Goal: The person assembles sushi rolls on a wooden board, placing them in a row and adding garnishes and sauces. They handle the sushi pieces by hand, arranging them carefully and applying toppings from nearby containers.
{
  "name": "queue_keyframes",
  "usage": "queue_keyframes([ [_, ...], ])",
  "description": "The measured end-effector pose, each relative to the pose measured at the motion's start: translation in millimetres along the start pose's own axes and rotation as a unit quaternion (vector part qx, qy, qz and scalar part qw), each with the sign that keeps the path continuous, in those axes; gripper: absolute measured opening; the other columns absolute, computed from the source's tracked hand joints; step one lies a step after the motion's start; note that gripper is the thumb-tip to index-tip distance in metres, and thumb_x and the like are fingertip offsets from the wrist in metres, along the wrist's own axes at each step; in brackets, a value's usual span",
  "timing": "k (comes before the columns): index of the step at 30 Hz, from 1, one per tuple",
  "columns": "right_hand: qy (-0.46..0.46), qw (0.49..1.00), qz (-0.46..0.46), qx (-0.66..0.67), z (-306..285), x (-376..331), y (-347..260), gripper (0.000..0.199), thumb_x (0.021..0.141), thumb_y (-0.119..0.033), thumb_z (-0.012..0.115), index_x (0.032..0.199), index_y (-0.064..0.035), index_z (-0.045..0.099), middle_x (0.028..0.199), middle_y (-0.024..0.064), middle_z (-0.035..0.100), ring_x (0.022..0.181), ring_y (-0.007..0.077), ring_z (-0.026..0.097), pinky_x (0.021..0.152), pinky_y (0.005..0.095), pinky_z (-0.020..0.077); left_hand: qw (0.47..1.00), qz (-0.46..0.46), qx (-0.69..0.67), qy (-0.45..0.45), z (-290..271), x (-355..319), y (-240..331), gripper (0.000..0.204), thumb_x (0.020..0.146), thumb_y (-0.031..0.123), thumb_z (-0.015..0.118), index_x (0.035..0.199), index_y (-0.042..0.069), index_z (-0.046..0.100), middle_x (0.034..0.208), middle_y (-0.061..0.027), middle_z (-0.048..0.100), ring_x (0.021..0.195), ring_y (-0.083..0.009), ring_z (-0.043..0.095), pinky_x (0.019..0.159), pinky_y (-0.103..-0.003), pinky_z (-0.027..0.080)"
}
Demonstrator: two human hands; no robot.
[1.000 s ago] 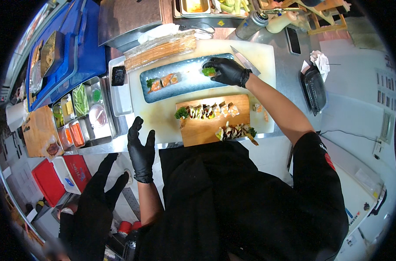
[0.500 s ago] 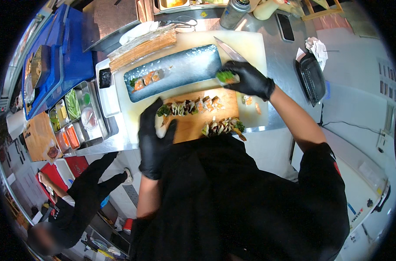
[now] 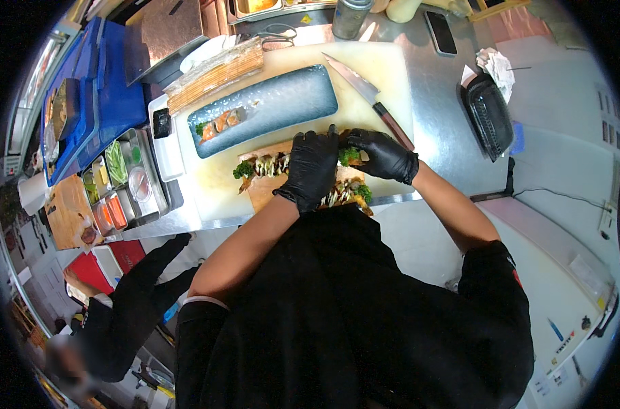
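My black-gloved left hand (image 3: 311,167) lies over the right part of a row of cut sushi roll (image 3: 269,165) on a wooden board (image 3: 261,194), its fingers closed about the pieces. Beside it, my gloved right hand (image 3: 386,157) pinches a sushi end piece with a leafy green top (image 3: 351,156) at the row's right end. The gloves hide the pieces between them. A second sauced sushi row (image 3: 344,192) sits nearer me, partly behind my left hand. Beyond the board, a long blue plate (image 3: 282,103) bears a few salmon-topped sushi pieces (image 3: 222,124) at its left end.
A dark-handled knife (image 3: 364,88) lies on the white cutting board (image 3: 391,61), right of the plate. Left are a bamboo mat (image 3: 218,78), a white tray (image 3: 168,146) and steel vegetable containers (image 3: 129,180). A phone (image 3: 441,33) and black plastic container (image 3: 488,119) lie right. Another person (image 3: 129,300) stands lower left.
My left hand has come from the row's left end to its right part and closed there. My right hand has brought the green-topped piece down to the row, uncovering the knife's handle.
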State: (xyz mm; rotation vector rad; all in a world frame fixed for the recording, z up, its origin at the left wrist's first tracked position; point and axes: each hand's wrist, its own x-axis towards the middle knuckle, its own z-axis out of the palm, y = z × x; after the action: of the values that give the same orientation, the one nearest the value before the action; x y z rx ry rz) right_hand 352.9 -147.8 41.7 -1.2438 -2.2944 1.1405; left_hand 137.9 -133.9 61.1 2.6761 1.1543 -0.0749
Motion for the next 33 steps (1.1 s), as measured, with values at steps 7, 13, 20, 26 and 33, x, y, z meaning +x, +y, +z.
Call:
queue_keyframes([
  [7, -0.048, 0.999, 0.002, -0.025, -6, 11, -5, 0.061, 0.077, 0.003, 0.068, 0.136, -0.0066, 0.057, 0.128, 0.0196, 0.062, 0.118, 0.0374, 0.060, 0.100, 0.0441, 0.0498, 0.998, -0.037, -0.026, 0.038, 6, -9, 4, 0.077, 0.077, 0.021, 0.071, 0.145, -0.002, 0.043, 0.106, -0.0160, 0.062, 0.102, -0.0319, 0.059, 0.105, -0.056, 0.035],
  [13, -0.018, 0.999, -0.023, -0.027, -1, 13, -5, 0.049, 0.081, -0.007, 0.073, 0.128, -0.0022, 0.061, 0.126, 0.0213, 0.063, 0.116, 0.0391, 0.061, 0.102, 0.0442, 0.0486, 0.996, -0.079, -0.039, -0.019, 1, -4, 5, 0.076, 0.079, 0.022, 0.071, 0.146, 0.001, 0.044, 0.105, -0.0168, 0.063, 0.105, -0.0326, 0.059, 0.108, -0.063, 0.031],
  [20, -0.026, 0.999, 0.006, -0.032, 2, 10, -4, 0.065, 0.076, 0.001, 0.068, 0.139, -0.0071, 0.054, 0.131, 0.0207, 0.061, 0.119, 0.0385, 0.059, 0.105, 0.0438, 0.0466, 0.997, -0.081, -0.003, -0.007, 10, -2, 7, 0.077, 0.083, 0.035, 0.068, 0.148, 0.002, 0.042, 0.106, -0.0148, 0.061, 0.109, -0.0314, 0.056, 0.110, -0.065, 0.028],
  [26, 0.086, 0.993, 0.086, 0.008, -53, -50, -2, 0.044, 0.083, -0.003, 0.066, 0.127, -0.0056, 0.063, 0.111, 0.0190, 0.068, 0.092, 0.0300, 0.069, 0.096, 0.0420, 0.0509, 0.995, -0.096, -0.017, -0.017, -16, -16, 6, 0.097, 0.079, 0.043, 0.076, 0.156, 0.006, 0.029, 0.122, -0.0156, 0.059, 0.116, -0.0323, 0.054, 0.112, -0.064, 0.025],
  [33, 0.143, 0.941, 0.282, -0.123, 24, -131, 7, 0.039, 0.089, -0.020, 0.066, 0.124, -0.0024, 0.063, 0.111, 0.0211, 0.068, 0.098, 0.0373, 0.067, 0.087, 0.0447, 0.0535, 0.955, -0.139, -0.237, 0.110, -87, -49, 2, 0.080, 0.079, 0.021, 0.083, 0.148, 0.005, 0.046, 0.124, -0.0186, 0.063, 0.116, -0.0352, 0.060, 0.106, -0.046, 0.043],
])
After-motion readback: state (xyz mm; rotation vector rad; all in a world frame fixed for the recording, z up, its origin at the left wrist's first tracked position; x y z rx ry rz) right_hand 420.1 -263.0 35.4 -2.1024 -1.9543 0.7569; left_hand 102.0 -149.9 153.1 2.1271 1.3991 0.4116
